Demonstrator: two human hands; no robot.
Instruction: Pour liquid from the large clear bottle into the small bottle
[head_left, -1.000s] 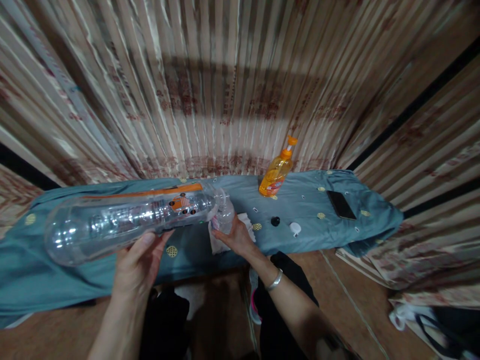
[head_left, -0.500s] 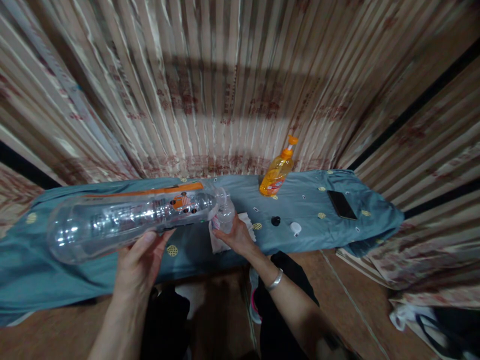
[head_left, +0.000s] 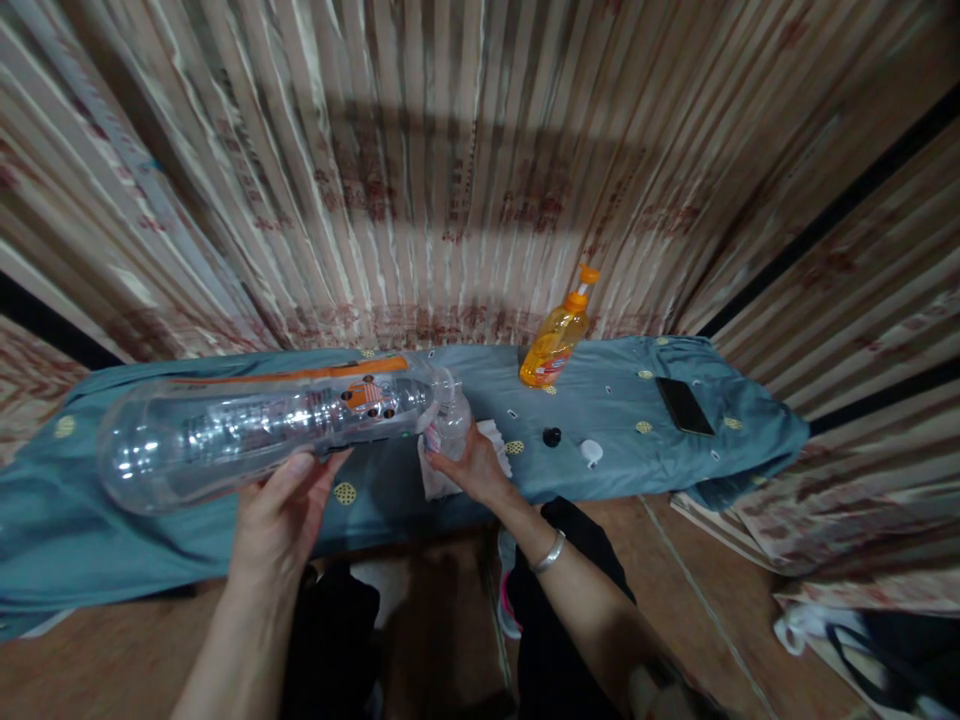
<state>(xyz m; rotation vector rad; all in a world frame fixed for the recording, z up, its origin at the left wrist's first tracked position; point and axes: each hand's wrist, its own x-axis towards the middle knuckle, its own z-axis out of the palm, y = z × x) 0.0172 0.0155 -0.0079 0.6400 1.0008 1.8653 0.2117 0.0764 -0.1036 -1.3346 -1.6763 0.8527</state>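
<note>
My left hand (head_left: 289,500) grips a large clear plastic bottle (head_left: 225,440) from below. The bottle lies nearly level, its base to the left and its neck to the right, with an orange stripe and print on its side. My right hand (head_left: 476,465) is wrapped round a small clear bottle (head_left: 448,415) standing over a white cloth (head_left: 439,480). The large bottle's neck meets the small bottle's top; whether the two mouths touch cannot be made out.
An orange pump bottle (head_left: 553,345) stands at the back of the blue-green cloth surface (head_left: 615,400). Right of my right hand lie a black cap (head_left: 552,437) and a white cap (head_left: 591,453). A dark phone (head_left: 684,406) lies farther right. Striped curtains (head_left: 450,180) hang behind.
Both hands keep their holds. The base of the large bottle sits slightly higher in view, and the whole view has shifted a little.
</note>
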